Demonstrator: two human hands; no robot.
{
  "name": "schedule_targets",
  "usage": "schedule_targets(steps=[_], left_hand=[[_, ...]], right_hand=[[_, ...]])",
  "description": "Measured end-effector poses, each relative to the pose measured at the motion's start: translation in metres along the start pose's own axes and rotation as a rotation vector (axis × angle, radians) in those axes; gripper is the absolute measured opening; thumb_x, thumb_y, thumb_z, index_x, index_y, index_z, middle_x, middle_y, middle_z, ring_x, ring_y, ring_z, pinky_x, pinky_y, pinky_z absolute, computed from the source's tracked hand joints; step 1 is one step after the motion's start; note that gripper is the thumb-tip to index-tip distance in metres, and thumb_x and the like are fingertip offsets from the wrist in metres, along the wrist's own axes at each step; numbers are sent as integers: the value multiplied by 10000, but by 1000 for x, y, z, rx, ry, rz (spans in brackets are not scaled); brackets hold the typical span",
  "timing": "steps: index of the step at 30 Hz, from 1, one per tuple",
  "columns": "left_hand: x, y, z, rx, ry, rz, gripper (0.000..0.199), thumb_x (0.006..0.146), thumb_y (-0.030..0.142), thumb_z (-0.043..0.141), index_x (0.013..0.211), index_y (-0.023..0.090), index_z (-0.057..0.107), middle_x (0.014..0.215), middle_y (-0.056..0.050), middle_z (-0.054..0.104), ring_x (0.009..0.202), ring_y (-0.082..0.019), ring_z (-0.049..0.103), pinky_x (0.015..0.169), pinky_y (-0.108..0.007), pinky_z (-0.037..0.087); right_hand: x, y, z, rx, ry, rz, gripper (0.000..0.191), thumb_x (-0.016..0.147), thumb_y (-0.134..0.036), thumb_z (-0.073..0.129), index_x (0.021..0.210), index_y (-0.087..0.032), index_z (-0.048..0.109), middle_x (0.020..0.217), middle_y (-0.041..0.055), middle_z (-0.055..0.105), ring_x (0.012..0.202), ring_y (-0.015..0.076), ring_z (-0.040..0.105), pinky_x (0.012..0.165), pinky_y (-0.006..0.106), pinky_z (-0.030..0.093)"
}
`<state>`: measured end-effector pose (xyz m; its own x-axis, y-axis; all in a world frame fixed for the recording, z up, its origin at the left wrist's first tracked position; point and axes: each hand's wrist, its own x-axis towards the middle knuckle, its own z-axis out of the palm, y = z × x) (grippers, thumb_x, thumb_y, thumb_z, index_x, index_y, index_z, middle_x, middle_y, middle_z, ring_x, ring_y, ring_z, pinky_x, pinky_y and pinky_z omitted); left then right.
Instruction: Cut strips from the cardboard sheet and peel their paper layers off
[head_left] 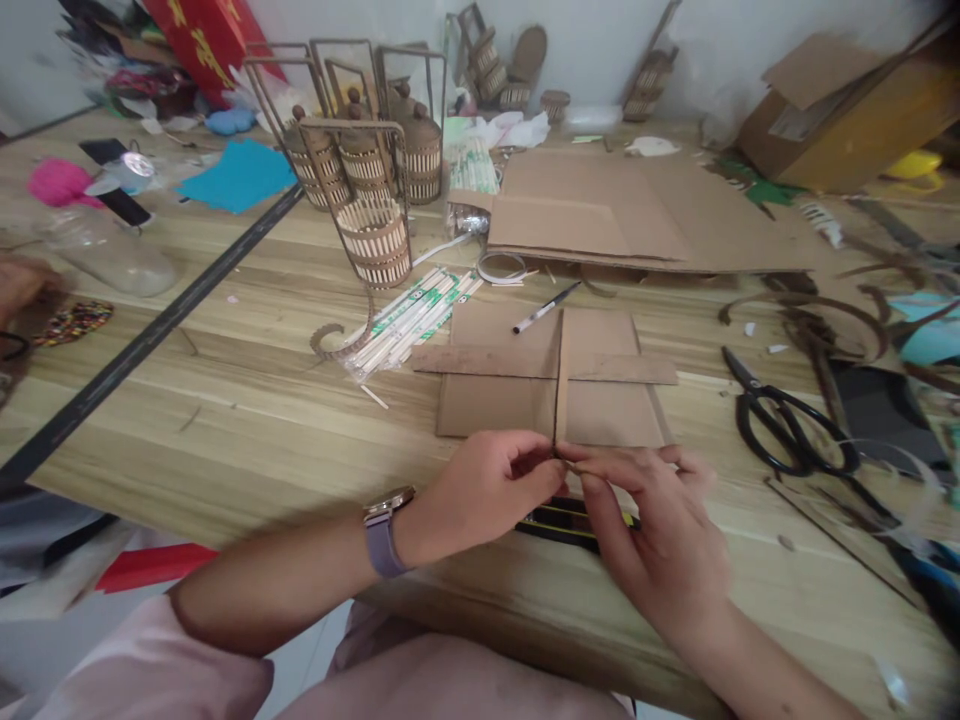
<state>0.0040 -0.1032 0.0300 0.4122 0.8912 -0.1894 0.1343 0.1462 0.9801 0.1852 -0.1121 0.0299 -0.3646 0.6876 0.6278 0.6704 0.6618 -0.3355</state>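
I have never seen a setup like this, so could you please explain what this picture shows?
No machine here: a person works with bare hands, seen by a camera worn on the head, looking forward and down. The left hand, its wrist wearing a watch, and the right hand meet at the near end of a narrow strip, seemingly pinching it; the fingers hide the exact grip. It crosses a wider strip over cardboard. On the wooden table also lie a pen, scissors and wrapped sticks; slatted baskets stand farther back.
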Motion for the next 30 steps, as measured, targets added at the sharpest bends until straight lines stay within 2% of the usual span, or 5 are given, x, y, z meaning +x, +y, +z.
schedule_targets(steps=[5,7,10,18,30], left_hand=[[1,3,-1,-92,-45,19,245,983,319,487,848,155,609,746,-1,613,696,-117,594,652,-205,477],[0,6,-2,-65,-26,43,285,996,340,475,796,162,574,713,14,577,661,-103,550,618,-193,440],[-1,8,-3,26,-2,72,308,1003,328,460,759,166,555,676,27,535,645,-96,507,590,-190,389],[1,0,1,-84,-27,23,180,964,262,473,872,168,596,817,-16,635,800,-147,622,742,-242,511],[0,-2,4,-95,-6,21,168,912,171,465,877,160,629,809,-15,664,769,-140,653,722,-236,537]], right_hand=[[-2,2,4,-6,13,-20,64,985,-209,557,974,-250,605,968,11,799,808,186,716,790,394,380],[-4,4,5,-30,13,-46,39,971,-269,605,998,-247,623,1021,31,798,863,209,714,796,405,396],[-6,6,5,-53,13,-77,133,934,-324,667,1039,-244,650,1077,50,792,911,231,706,812,419,425],[-3,3,4,-29,11,-75,145,936,-149,637,1032,-257,654,1016,5,806,856,191,725,819,407,400],[1,3,0,53,-26,0,109,943,-187,616,977,-282,659,919,-44,803,795,161,741,805,382,400]])
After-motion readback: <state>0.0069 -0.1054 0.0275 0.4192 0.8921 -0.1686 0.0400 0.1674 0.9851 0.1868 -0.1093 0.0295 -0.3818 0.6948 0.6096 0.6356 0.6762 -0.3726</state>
